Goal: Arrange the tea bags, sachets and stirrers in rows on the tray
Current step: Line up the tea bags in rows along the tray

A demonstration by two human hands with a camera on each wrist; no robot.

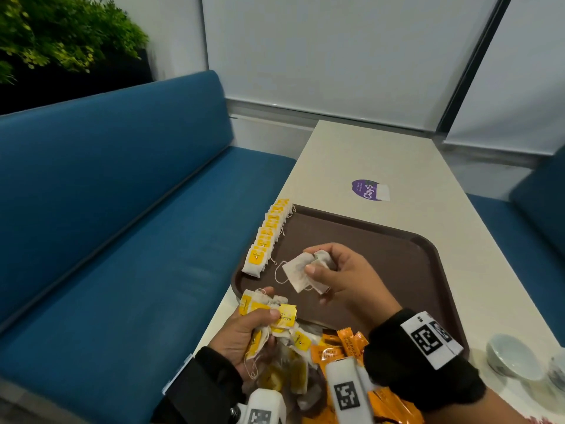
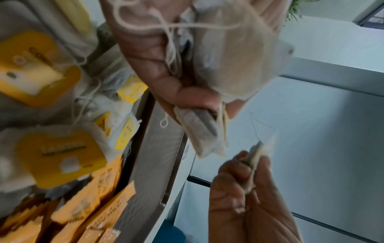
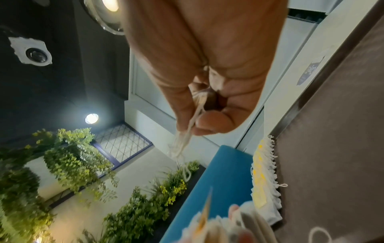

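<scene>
Right hand (image 1: 339,270) is pinching loose paper tea bags (image 1: 301,270); left hand (image 1: 241,335) is clutching a yellow-tagged bunch (image 1: 269,313) — should lay one beside the overlapping row (image 1: 269,237).

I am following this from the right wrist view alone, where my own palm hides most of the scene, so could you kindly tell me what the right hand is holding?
Observer: The head view shows the right hand gripping loose tea bags above the brown tray, with a string dangling from them.
Operator: Thank you. And is the left hand busy?
Observer: Yes, the left hand grips a bunch of yellow-tagged tea bags by the tray's near left corner.
Operator: What is still waiting to be arranged?
Observer: Orange sachets lie heaped at the tray's near end, between the two wrists. I can make out no stirrers in any view.
</scene>
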